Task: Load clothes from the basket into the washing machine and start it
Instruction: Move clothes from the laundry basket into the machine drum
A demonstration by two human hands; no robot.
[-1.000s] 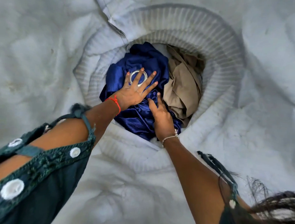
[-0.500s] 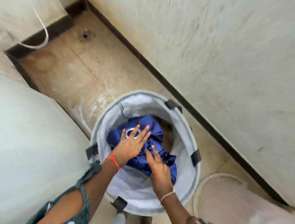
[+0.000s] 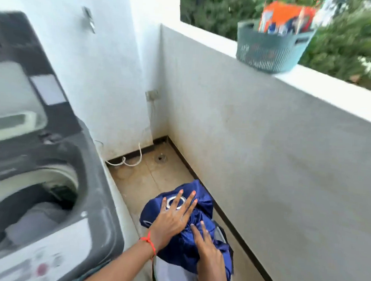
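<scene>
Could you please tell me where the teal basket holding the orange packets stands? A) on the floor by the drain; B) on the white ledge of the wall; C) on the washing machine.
B: the teal basket sits on top of the white ledge at the upper right.

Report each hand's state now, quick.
Left hand: open, fingers spread flat on the blue cloth.
Right hand: open, straight fingers pressed against the same cloth.

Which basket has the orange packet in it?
The teal basket up on the ledge; the pale laundry basket at the bottom shows only blue cloth.
</scene>
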